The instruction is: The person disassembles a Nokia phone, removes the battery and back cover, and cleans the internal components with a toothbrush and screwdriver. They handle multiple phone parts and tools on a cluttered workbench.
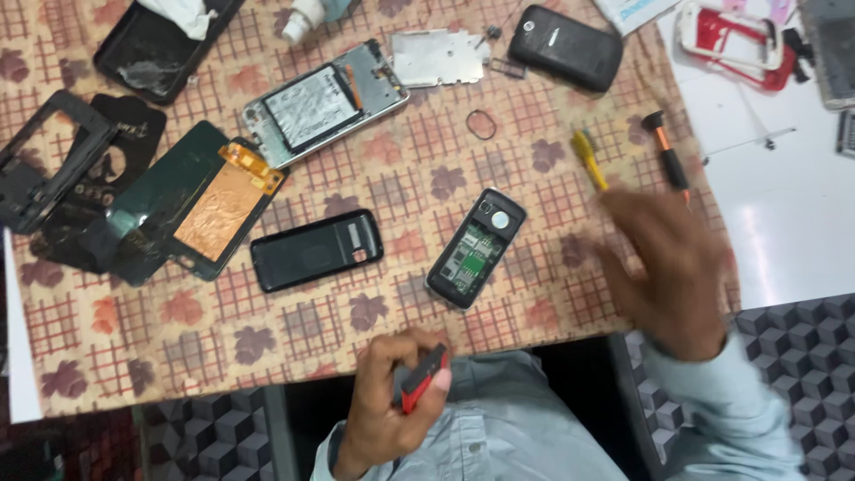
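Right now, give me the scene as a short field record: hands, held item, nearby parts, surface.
left hand: shut on a small red and black part, near the table edge
right hand: open, blurred, over the table near the yellow tool
centre: opened small phone showing a green board
beside it: black back cover
also near: orange-handled screwdriver
surface: patterned tablecloth

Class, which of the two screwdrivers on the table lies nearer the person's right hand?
The yellow screwdriver: its end almost meets the right hand; the orange-and-black one lies farther off.
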